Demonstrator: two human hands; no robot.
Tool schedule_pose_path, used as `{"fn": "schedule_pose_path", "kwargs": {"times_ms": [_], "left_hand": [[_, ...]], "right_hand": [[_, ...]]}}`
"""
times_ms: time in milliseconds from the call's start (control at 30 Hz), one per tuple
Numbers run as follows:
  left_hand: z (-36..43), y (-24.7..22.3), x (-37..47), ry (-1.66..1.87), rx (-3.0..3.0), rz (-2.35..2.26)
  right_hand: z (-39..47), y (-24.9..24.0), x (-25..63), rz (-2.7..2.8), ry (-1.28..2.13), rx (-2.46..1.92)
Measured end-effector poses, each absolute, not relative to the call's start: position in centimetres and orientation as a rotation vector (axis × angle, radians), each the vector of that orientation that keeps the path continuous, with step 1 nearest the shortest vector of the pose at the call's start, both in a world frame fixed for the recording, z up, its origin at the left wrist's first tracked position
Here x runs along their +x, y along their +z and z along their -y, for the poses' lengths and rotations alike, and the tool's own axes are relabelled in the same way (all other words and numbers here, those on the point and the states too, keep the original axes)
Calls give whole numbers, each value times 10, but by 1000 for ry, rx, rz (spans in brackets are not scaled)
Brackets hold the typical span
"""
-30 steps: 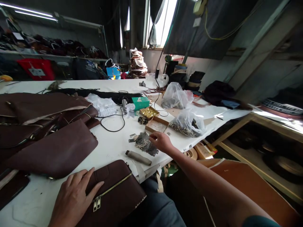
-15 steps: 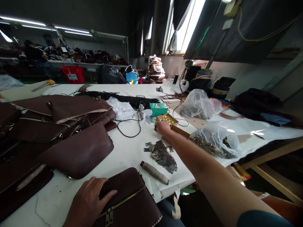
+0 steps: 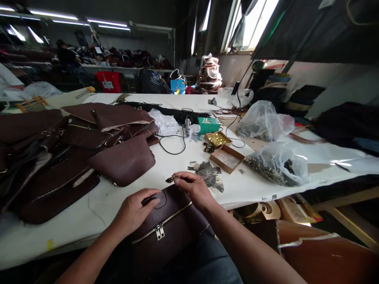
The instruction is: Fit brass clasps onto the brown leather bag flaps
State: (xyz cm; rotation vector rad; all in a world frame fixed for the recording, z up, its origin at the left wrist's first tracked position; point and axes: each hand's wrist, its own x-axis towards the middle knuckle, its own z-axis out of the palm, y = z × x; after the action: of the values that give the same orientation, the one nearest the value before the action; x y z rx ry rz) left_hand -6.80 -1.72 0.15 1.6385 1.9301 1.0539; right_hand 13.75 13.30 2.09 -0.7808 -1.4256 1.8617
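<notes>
A dark brown leather bag [image 3: 177,232] with a brass-toothed zipper [image 3: 174,219] and two zipper pulls [image 3: 160,232] rests on my lap against the table edge. My left hand [image 3: 136,207] pinches the bag's upper edge at the left, thumb in front. At the bag's top right corner, my right hand [image 3: 194,188] holds a small dark brass metal fitting [image 3: 170,179] between thumb and fingertips; its exact kind is too small to tell. Flat grey metal plates [image 3: 209,173] lie in a pile just beyond my right hand.
More brown leather bags [image 3: 121,157] are heaped on the left. Beyond the plates stand a cardboard tray [image 3: 226,157], a box of gold-coloured pieces [image 3: 217,139] and a green box [image 3: 209,125]. Plastic bags of metal parts [image 3: 275,163] lie right. A black cord [image 3: 174,153] loops across the table.
My right hand has come back from beside the box of gold-coloured pieces to the bag, now with the metal fitting. My left hand now grips the bag's upper edge, and the view has shifted.
</notes>
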Motion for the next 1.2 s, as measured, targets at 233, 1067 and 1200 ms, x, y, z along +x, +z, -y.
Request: {"fn": "schedule_pose_path", "kwargs": {"times_ms": [233,1067,1200], "left_hand": [[54,25,-40,1114,1648,-2010],[88,44,-15,965,2198,-2014],[86,48,-12,847,2321,-2080]], "right_hand": [[-60,20,138,1428,1731,-791],[-2,12,176,1128,2015,-523],[-6,11,177,1055,2107,-473]]}}
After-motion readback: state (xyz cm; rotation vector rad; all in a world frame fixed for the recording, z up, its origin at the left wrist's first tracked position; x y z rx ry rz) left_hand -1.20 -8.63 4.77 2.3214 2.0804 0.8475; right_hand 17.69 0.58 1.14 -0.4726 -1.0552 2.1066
